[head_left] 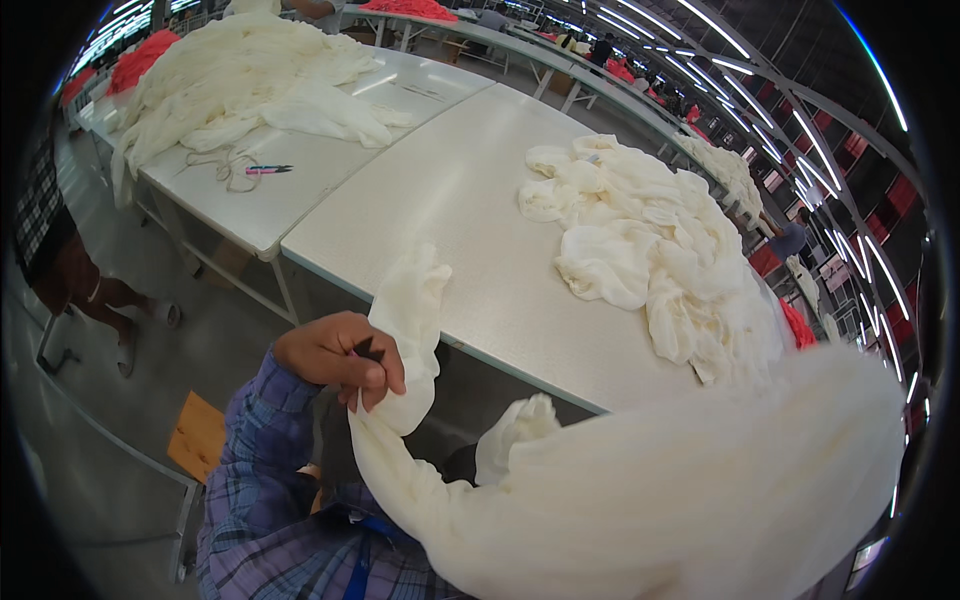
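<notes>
My left hand (345,362), in a purple plaid sleeve, is closed on a gathered edge of a thin cream cloth (660,490). A small dark patch shows between thumb and fingers; whether it is a tool or a gap I cannot tell. From this hand the cloth swings down and across to the lower right, where it billows large and blurred. One end of it rests over the near edge of the white table (430,190). My right hand is out of sight, with the billowing cloth covering the right foreground.
Crumpled cream cloth (650,240) lies on the table's right side. On the adjoining table at left sit a bigger cream heap (240,75), a loose cord (222,165) and small slim pink and blue tools (268,169). A person (75,250) stands at far left, near a wooden seat (196,437).
</notes>
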